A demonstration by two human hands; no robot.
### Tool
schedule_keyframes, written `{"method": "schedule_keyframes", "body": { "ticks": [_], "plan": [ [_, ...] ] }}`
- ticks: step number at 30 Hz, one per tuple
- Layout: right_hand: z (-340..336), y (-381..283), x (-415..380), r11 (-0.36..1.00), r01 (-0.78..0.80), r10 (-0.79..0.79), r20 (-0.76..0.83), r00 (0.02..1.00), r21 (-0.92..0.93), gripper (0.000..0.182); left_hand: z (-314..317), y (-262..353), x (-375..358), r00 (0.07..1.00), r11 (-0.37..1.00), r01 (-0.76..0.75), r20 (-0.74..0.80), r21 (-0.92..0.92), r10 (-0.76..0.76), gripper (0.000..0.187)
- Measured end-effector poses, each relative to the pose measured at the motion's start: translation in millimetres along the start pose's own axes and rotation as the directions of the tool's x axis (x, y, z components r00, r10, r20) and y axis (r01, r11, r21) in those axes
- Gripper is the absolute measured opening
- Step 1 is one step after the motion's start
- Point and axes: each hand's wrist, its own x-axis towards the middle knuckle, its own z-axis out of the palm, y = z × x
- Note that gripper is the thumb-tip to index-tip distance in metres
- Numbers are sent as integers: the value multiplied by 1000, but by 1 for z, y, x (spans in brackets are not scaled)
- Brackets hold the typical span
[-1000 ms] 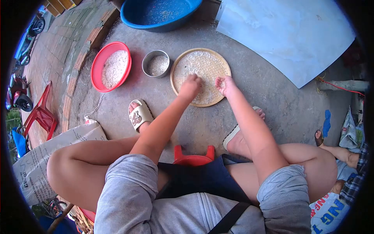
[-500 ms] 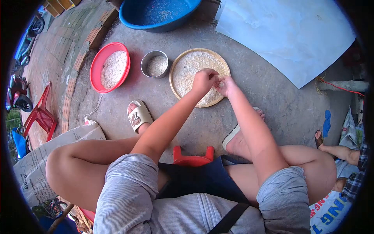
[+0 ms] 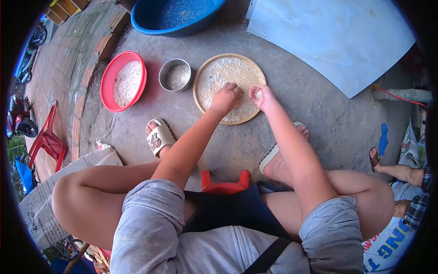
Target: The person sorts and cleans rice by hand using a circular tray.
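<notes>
A round woven tray (image 3: 262,68) with a pale rim lies on the concrete, covered with a layer of rice-like grains (image 3: 228,68). My left hand (image 3: 226,97) is over the grains near the tray's middle, back of the hand up and fingers bent down together; its fingertips are hidden. At the tray's right edge, my right hand (image 3: 263,98) is turned palm up. Its fingers are curled around a small heap of white grains. Left of the tray stands a metal pot (image 3: 163,81) with grains inside.
A red basin (image 3: 104,86) of whitish grains sits left of the pot. Beyond are a blue tub (image 3: 175,32) and a pale sheet (image 3: 333,41). A red stool (image 3: 224,187) is beneath me. Another person's foot (image 3: 374,157) shows at right.
My hands were close together over the tray's right part; now they are apart. The left has moved left over the grains, and the right shows its palm with grains in it.
</notes>
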Motion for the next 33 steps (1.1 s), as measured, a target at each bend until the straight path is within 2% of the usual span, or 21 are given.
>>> {"method": "schedule_keyframes", "body": {
  "ticks": [2,3,4,6,8,10,11,16,18,19,20,21,22,24,26,27,28,29,31,32,33],
  "plan": [
    [0,2,3,1000,16,-16,-14,1000,-6,33,5,2,-5,986,999,37,164,-26,-33,34],
    [1,2,2,1000,16,-16,-14,1000,-8,33,4,4,-3,998,998,39,54,-56,-36,25],
    [2,2,1,1000,20,-20,-12,1000,-23,33,2,3,0,998,998,39,52,-56,-36,25],
    [3,3,-2,999,24,-25,-9,1000,-38,33,-5,0,13,976,925,214,104,-314,-190,15],
    [4,4,-5,996,55,-53,24,998,-77,23,-14,0,22,972,897,236,70,-373,-226,10],
    [7,5,-8,999,11,-10,41,999,-42,23,-29,5,32,908,634,419,275,-650,-317,14],
    [9,5,-9,999,-34,34,56,998,-6,22,-40,9,35,914,581,402,347,-708,-209,20],
    [32,6,-28,994,101,-100,24,995,-41,27,-39,24,40,935,689,354,242,-633,-258,36],
    [44,6,-36,993,106,-105,9,994,-47,27,-23,21,35,773,231,496,305,-837,-556,45],
    [50,7,-38,986,158,-155,60,986,-49,24,-13,15,29,728,116,513,360,-850,-583,48],
    [56,9,-40,977,209,-203,111,973,-49,21,-1,10,26,728,115,512,359,-852,-584,48],
    [63,12,-40,967,234,-216,163,963,-102,21,5,7,23,620,-266,482,539,-835,-570,47],
    [73,14,-54,935,296,-271,143,952,-195,23,6,7,22,526,-607,382,704,-697,-478,46],
    [83,27,-55,739,531,-467,253,847,-414,27,5,6,22,579,-677,298,691,-673,-433,45],
    [84,36,-62,121,726,-720,444,533,-676,21,-1,5,21,682,-800,133,640,-585,-355,43],
    [83,37,-66,-62,774,-679,595,430,-630,23,12,-9,20,775,-825,120,571,-553,-270,41],
    [80,37,-67,-240,800,-604,730,320,-550,25,14,-16,21,775,-824,119,571,-554,-272,41],
    [78,39,-69,-241,800,-603,731,320,-549,25,16,-21,22,801,-858,47,533,-512,-274,40],
    [75,42,-70,-412,808,-477,855,203,-421,30,11,-26,20,853,-904,-54,451,-425,-263,31],
    [71,42,-70,-412,808,-476,856,204,-421,30,9,-28,18,853,-904,-55,451,-424,-263,31],
    [69,39,-74,-481,805,-409,901,145,-348,33,2,-29,17,779,-864,-68,514,-499,-359,27]
  ]
}}
